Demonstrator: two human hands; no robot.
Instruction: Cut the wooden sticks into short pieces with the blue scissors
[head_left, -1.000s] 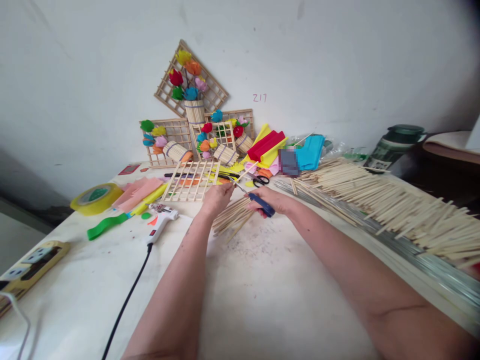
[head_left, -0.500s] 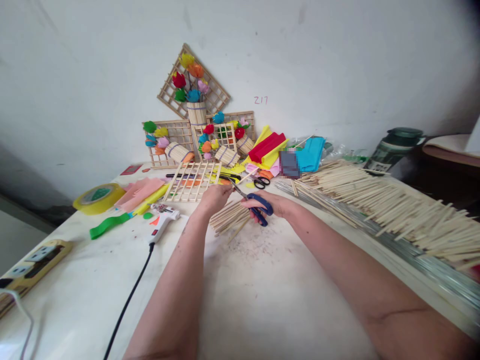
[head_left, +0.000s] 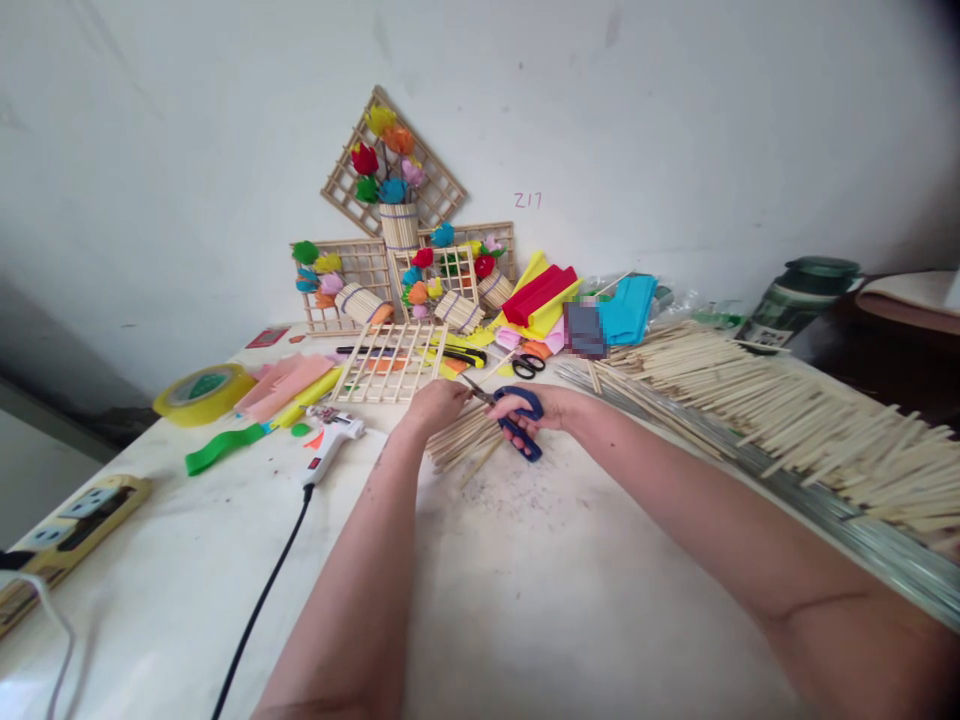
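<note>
My right hand (head_left: 525, 410) grips a pair of scissors (head_left: 529, 452) with dark blue handles, fingers through the loops. The blades point up and left to the fingertips of my left hand (head_left: 441, 405). That hand is closed in a pinch, and what it holds is too small and too covered to make out. Under and between both hands lies a bundle of thin wooden sticks (head_left: 459, 440) on the white table. Small dark bits are scattered just in front of it. Behind my left hand rests a flat stick lattice (head_left: 390, 365).
Stick lattices with paper flowers (head_left: 394, 165) lean on the wall. A glue gun (head_left: 330, 450), yellow tape roll (head_left: 204, 393) and power strip (head_left: 82, 520) are at left. A large stick pile (head_left: 810, 430) and green flask (head_left: 799, 300) stand right; black-handled scissors (head_left: 529, 366) lie behind.
The scissor handles sit slightly wider apart, and the blades have dropped a little beside my left fingertips. The whole view has shifted slightly.
</note>
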